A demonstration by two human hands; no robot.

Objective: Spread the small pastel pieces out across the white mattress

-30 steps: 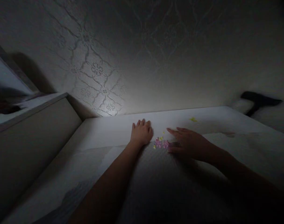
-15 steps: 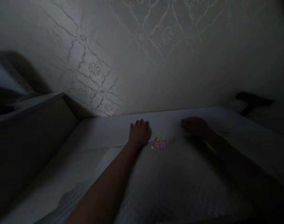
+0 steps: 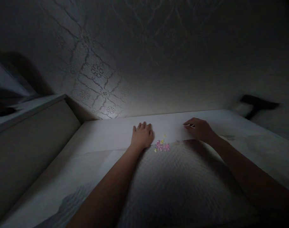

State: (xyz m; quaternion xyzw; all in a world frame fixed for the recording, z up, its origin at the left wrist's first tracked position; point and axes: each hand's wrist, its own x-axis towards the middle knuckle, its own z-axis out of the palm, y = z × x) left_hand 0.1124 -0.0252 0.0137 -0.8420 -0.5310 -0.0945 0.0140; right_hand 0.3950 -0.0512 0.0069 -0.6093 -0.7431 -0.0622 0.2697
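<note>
A small cluster of pink and yellow bead-like pieces [image 3: 162, 146] sits at the far edge of a pale textured cloth [image 3: 177, 177]. Just left of the cluster, my left hand [image 3: 142, 136] lies palm down on the white surface [image 3: 104, 133], its fingers slightly bent and apart. My right hand [image 3: 199, 128] is to the right of the pieces, above the surface, with thumb and fingertips pinched together. Whether something thin is in that pinch is too dark and small to make out.
A patterned wall [image 3: 144, 63] rises behind the surface. On the left stands a panel-sided piece of furniture [image 3: 44, 126]. At the right, a dark T-shaped object [image 3: 258, 103] shows near the wall. Lighting is dim.
The wall has grown darker, while the surface and hands look brighter. My right hand shows more sharply, in nearly the same place. My left hand stays where it was.
</note>
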